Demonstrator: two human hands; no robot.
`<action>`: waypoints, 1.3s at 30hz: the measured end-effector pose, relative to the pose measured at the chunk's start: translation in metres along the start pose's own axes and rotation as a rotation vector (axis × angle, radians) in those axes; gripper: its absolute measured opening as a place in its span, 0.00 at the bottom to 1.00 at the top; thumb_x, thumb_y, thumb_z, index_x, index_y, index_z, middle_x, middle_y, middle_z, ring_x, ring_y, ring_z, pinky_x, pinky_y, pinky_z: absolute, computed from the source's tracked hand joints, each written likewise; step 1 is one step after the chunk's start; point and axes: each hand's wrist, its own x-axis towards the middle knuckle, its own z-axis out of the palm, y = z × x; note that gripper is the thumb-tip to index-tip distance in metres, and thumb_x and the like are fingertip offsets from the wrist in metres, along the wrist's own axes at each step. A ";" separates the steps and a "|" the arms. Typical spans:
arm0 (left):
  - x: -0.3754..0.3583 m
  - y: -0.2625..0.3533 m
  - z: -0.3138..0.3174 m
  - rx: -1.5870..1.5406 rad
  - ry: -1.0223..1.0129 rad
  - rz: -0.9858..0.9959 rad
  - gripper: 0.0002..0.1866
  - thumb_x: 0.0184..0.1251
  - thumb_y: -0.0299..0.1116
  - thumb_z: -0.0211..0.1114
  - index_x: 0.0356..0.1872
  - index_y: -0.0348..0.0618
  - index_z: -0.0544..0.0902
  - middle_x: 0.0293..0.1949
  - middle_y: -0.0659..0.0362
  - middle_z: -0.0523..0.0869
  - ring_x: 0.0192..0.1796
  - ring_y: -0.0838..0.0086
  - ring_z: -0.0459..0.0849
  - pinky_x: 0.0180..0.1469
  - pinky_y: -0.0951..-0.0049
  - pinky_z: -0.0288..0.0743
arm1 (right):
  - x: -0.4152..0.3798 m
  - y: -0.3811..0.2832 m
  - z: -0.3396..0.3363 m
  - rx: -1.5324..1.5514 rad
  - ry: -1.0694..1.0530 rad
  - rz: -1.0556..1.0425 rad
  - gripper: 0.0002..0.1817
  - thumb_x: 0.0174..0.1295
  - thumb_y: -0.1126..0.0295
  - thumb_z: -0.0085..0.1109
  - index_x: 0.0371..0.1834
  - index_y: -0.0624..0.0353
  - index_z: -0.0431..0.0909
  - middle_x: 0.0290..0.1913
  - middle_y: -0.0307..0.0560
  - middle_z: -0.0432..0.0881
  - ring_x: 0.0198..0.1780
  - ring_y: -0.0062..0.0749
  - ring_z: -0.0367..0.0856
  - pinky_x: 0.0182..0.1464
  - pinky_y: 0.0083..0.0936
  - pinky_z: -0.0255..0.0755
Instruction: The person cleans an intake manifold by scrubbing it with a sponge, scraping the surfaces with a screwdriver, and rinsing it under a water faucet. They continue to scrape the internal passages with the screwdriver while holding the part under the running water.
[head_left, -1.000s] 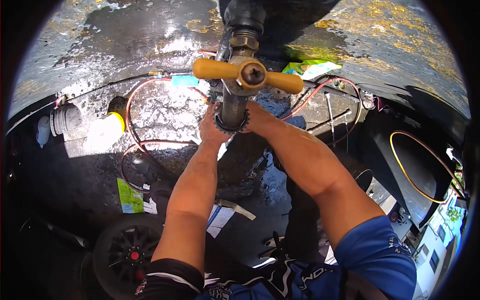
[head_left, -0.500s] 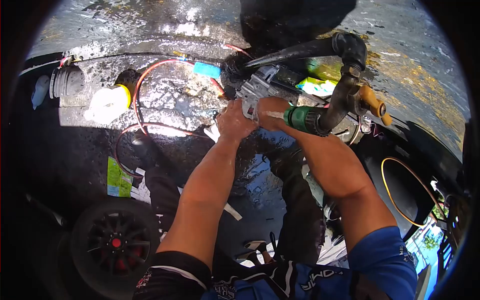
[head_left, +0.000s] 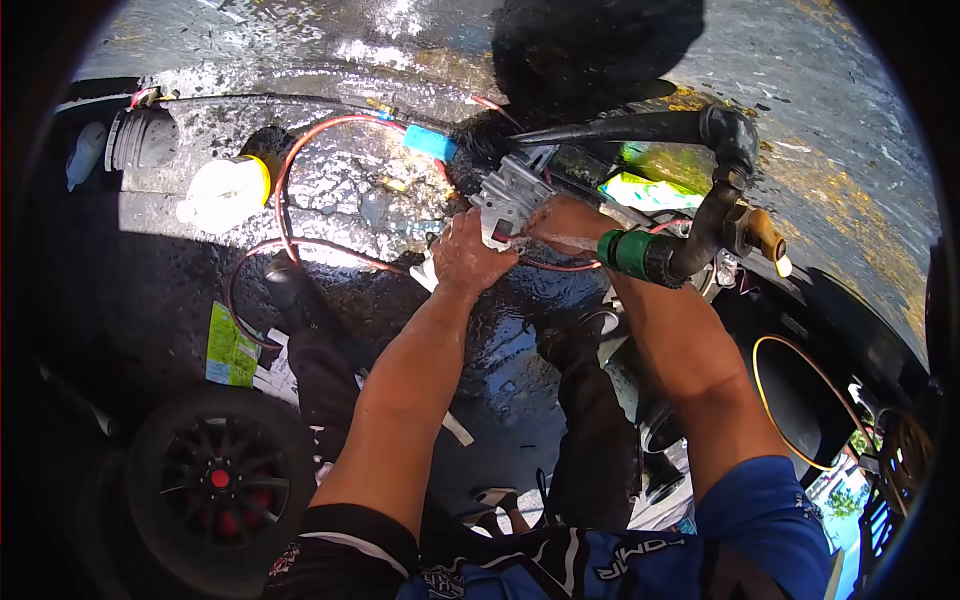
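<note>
A silvery metal part (head_left: 512, 192) with recesses and openings is held between my two hands under the tap. My left hand (head_left: 470, 252) has its fingers wrapped on the lower left side of the part. On the right side, my right hand (head_left: 565, 222) grips the part, its fingers partly hidden. Water streams leftward from the green hose fitting (head_left: 628, 252) on the black pipe (head_left: 712, 225) and crosses my right hand toward the part. The yellow tap handle (head_left: 768, 238) sits on the right of the pipe.
A red hose (head_left: 285, 170) loops over the wet ground at the left, joined near a blue item (head_left: 429, 142). Farther left are a white container with a yellow rim (head_left: 228, 192), a grey cylindrical part (head_left: 148, 140) and a wheel (head_left: 218, 480). A green packet (head_left: 650, 192) lies behind my right hand.
The metal part is turned slightly and more of its face shows. My right hand has shifted a little right. The pipe and fitting appear lower and farther right as the view has moved.
</note>
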 end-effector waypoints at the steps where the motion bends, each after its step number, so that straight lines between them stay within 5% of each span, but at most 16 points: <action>1: 0.000 0.001 -0.004 0.019 0.012 0.029 0.54 0.43 0.58 0.78 0.72 0.43 0.70 0.64 0.49 0.77 0.67 0.54 0.78 0.68 0.51 0.71 | 0.006 0.003 0.011 -0.052 0.035 -0.014 0.13 0.61 0.70 0.53 0.41 0.60 0.88 0.43 0.60 0.88 0.42 0.48 0.88 0.48 0.39 0.78; 7: -0.005 -0.002 -0.003 0.065 -0.022 0.042 0.55 0.41 0.61 0.78 0.72 0.45 0.70 0.66 0.51 0.77 0.67 0.56 0.78 0.68 0.53 0.70 | 0.003 -0.031 0.005 -0.278 0.031 0.027 0.13 0.60 0.71 0.56 0.40 0.69 0.86 0.40 0.62 0.88 0.38 0.48 0.87 0.43 0.38 0.78; 8: -0.007 -0.004 0.004 0.098 0.069 0.080 0.54 0.42 0.60 0.78 0.72 0.45 0.70 0.65 0.51 0.78 0.66 0.55 0.79 0.66 0.52 0.71 | 0.010 -0.011 0.014 -0.888 -0.079 -0.210 0.12 0.62 0.72 0.56 0.42 0.67 0.86 0.39 0.61 0.88 0.37 0.46 0.87 0.42 0.39 0.77; 10: -0.009 -0.006 0.004 -0.004 -0.002 0.085 0.53 0.43 0.59 0.78 0.72 0.46 0.70 0.65 0.52 0.78 0.66 0.56 0.79 0.66 0.51 0.70 | -0.009 0.014 0.018 -0.382 0.063 -0.359 0.11 0.63 0.73 0.56 0.42 0.66 0.86 0.38 0.61 0.88 0.36 0.47 0.86 0.41 0.38 0.78; 13: -0.003 -0.008 -0.011 0.070 0.044 0.101 0.54 0.42 0.58 0.79 0.71 0.42 0.71 0.62 0.50 0.80 0.63 0.56 0.81 0.65 0.52 0.72 | 0.009 0.012 0.001 -0.306 -0.021 -0.438 0.13 0.62 0.70 0.56 0.45 0.63 0.87 0.39 0.62 0.88 0.38 0.51 0.88 0.42 0.39 0.79; 16: -0.010 -0.004 -0.002 0.106 0.002 0.113 0.54 0.42 0.60 0.79 0.71 0.41 0.71 0.61 0.50 0.80 0.62 0.56 0.82 0.66 0.53 0.72 | -0.003 -0.027 0.019 -0.256 0.081 0.105 0.16 0.59 0.65 0.58 0.45 0.62 0.87 0.41 0.63 0.88 0.43 0.54 0.89 0.46 0.43 0.80; 19: -0.012 -0.005 -0.010 0.111 -0.036 0.050 0.52 0.43 0.58 0.77 0.72 0.44 0.71 0.66 0.53 0.77 0.66 0.58 0.79 0.68 0.52 0.69 | 0.016 -0.021 -0.002 -0.558 -0.205 -0.131 0.16 0.57 0.65 0.60 0.43 0.64 0.87 0.41 0.65 0.88 0.45 0.57 0.88 0.47 0.44 0.81; 20: -0.013 -0.002 -0.006 0.048 -0.009 0.065 0.52 0.43 0.58 0.78 0.71 0.45 0.71 0.65 0.53 0.78 0.66 0.58 0.79 0.69 0.52 0.68 | 0.001 -0.032 0.010 -0.386 0.083 -0.015 0.14 0.56 0.67 0.62 0.41 0.63 0.87 0.41 0.65 0.88 0.47 0.58 0.88 0.48 0.43 0.81; 24: -0.018 0.010 0.009 0.094 -0.052 0.032 0.53 0.40 0.56 0.80 0.71 0.46 0.71 0.63 0.55 0.79 0.66 0.55 0.78 0.66 0.51 0.68 | -0.021 -0.082 0.017 -0.621 -0.072 0.317 0.11 0.59 0.68 0.63 0.41 0.63 0.86 0.46 0.64 0.87 0.52 0.61 0.86 0.52 0.45 0.80; 27: -0.025 0.014 0.022 0.007 0.077 0.131 0.45 0.45 0.57 0.78 0.64 0.46 0.75 0.60 0.54 0.79 0.63 0.54 0.79 0.64 0.49 0.70 | -0.033 -0.052 0.044 -0.285 0.123 0.290 0.16 0.61 0.68 0.61 0.51 0.62 0.83 0.50 0.65 0.86 0.56 0.62 0.84 0.56 0.45 0.78; 28: -0.024 0.019 0.022 0.070 0.006 0.124 0.46 0.44 0.58 0.77 0.66 0.47 0.75 0.62 0.55 0.79 0.64 0.54 0.79 0.65 0.49 0.69 | -0.028 -0.050 0.048 -0.300 0.076 0.308 0.16 0.55 0.74 0.62 0.49 0.62 0.84 0.50 0.62 0.86 0.54 0.57 0.86 0.55 0.42 0.79; 31: -0.026 0.017 0.021 0.088 0.005 0.149 0.47 0.44 0.57 0.78 0.68 0.48 0.74 0.62 0.55 0.79 0.65 0.56 0.78 0.65 0.50 0.69 | -0.039 -0.028 0.033 -0.462 0.020 0.004 0.14 0.57 0.69 0.61 0.45 0.63 0.83 0.47 0.61 0.87 0.52 0.57 0.86 0.53 0.45 0.79; 35: -0.020 0.025 0.027 0.054 -0.070 0.102 0.51 0.42 0.56 0.78 0.72 0.49 0.71 0.63 0.57 0.79 0.66 0.56 0.78 0.68 0.48 0.66 | -0.040 -0.062 0.031 -0.363 -0.014 0.288 0.14 0.57 0.69 0.62 0.44 0.64 0.83 0.47 0.60 0.87 0.49 0.57 0.87 0.51 0.45 0.79; 39: -0.021 0.010 0.013 0.028 0.024 0.141 0.50 0.40 0.57 0.79 0.69 0.48 0.74 0.61 0.56 0.81 0.63 0.57 0.81 0.65 0.49 0.70 | -0.069 -0.051 0.026 -0.397 0.096 0.083 0.15 0.62 0.68 0.55 0.48 0.62 0.84 0.40 0.63 0.87 0.46 0.56 0.87 0.49 0.45 0.79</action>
